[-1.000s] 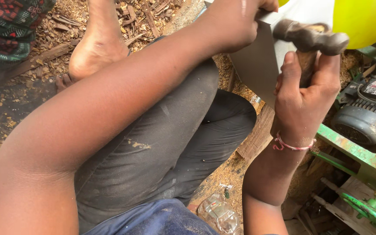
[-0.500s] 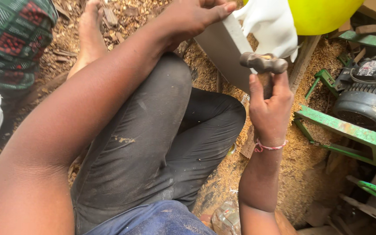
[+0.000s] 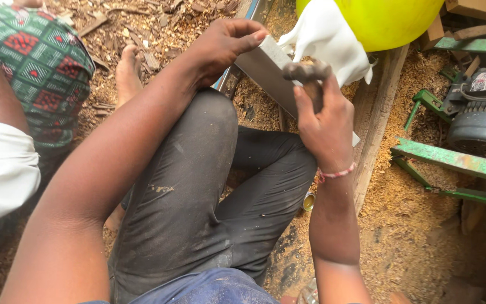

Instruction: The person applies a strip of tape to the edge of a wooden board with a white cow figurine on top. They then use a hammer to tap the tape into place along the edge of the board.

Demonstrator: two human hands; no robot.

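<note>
R hand (image 3: 324,121) fist-closed on hammer (image 3: 306,72), head raised just above the flat grey board (image 3: 268,70). L hand (image 3: 226,42) curled over board's top edge, fingers wrapped, steadying it near the knee. Board leans across the lap toward the white cloth (image 3: 327,36) under the yellow ball (image 3: 386,19).

To do it well, IMO: keep L fingers clear of strike line, short wrist taps, board braced firm.

Vs 0.5 s ago: same grips on both; hammer head sits slightly closer to L hand, view shifted a bit.

hammer (image 3: 308,76): dark head, wooden handle, upright | flat grey board (image 3: 265,70): tilted, beneath hammer head
</note>
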